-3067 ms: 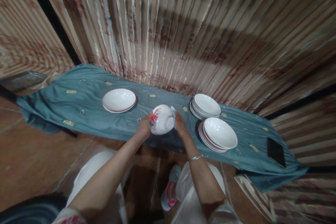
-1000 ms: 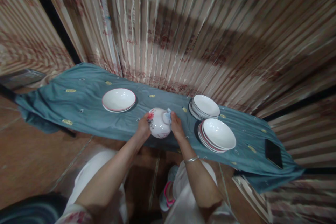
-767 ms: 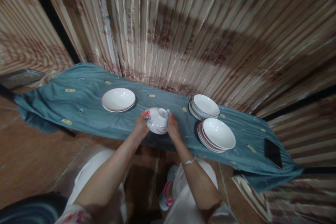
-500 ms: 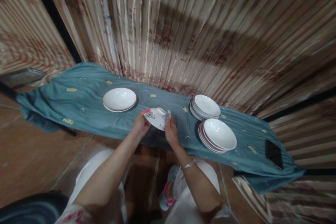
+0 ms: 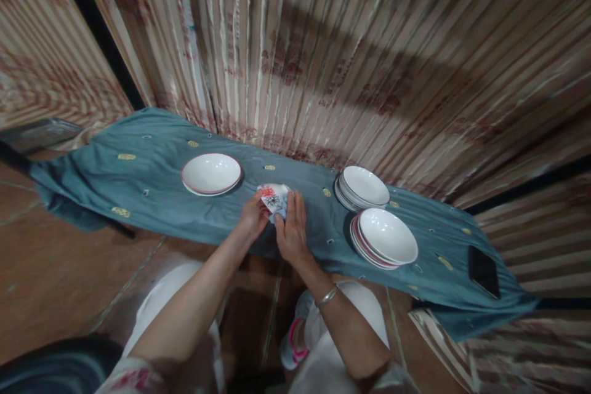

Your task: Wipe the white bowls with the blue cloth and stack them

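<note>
A white bowl (image 5: 272,194) with a red and black flower print on its outside is tilted up over the front of the cloth-covered table. My left hand (image 5: 253,214) grips its left edge, fingers closed around the rim. Across the bowl's right side lies my right hand (image 5: 292,228), pressing a light blue cloth (image 5: 278,214) against the printed surface. Most of that cloth and the bowl's right part are hidden under the fingers. To the left stands a white bowl with a red rim (image 5: 211,173), apparently stacked on another.
Two stacks of white bowls, a rear stack (image 5: 364,187) and a front stack (image 5: 388,237), stand on the right. A black phone (image 5: 482,271) lies near the right end of the blue-green tablecloth (image 5: 157,197). Behind hangs a striped curtain (image 5: 295,55).
My right hand has moved left across the bowl with the blue cloth and now covers more of it. The bowl has turned in my left hand. The stacks have not moved.
</note>
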A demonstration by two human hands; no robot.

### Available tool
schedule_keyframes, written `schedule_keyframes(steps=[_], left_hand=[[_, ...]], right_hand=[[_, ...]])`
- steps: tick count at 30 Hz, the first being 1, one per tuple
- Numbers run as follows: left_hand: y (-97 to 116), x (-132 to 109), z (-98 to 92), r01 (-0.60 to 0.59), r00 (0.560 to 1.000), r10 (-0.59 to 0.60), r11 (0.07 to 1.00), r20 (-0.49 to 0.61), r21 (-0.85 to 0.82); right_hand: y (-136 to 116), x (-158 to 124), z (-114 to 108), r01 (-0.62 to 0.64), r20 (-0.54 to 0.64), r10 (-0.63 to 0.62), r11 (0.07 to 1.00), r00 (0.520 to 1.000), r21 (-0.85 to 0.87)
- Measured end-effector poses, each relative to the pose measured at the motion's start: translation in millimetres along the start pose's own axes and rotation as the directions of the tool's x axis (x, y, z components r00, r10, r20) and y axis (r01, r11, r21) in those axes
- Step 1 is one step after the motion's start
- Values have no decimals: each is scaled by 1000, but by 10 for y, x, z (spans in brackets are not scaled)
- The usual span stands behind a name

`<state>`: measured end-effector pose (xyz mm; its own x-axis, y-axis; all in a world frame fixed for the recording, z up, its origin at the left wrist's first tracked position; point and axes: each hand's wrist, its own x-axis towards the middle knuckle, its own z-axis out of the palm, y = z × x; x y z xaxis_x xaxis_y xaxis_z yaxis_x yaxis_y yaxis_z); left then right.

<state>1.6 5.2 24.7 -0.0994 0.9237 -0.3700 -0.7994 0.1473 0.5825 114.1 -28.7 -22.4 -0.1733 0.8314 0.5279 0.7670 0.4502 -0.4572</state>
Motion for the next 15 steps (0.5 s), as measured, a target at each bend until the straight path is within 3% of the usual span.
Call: schedule_keyframes(steps=[4,11,15], left_hand=[[-59,-35,19,-22,1000,23,997,-17,70],[-199,-7,-51,-175,978,150,967,142,184],[-259,-17,-107,-322,937,243,878,250,354]], right_hand=[[-32,48,-54,92,22,-90,992,996,-91],[-57,107,-150,161,70,-152,977,986,-143],[-24,129,-196,167,70,-159,978,985,-127]])
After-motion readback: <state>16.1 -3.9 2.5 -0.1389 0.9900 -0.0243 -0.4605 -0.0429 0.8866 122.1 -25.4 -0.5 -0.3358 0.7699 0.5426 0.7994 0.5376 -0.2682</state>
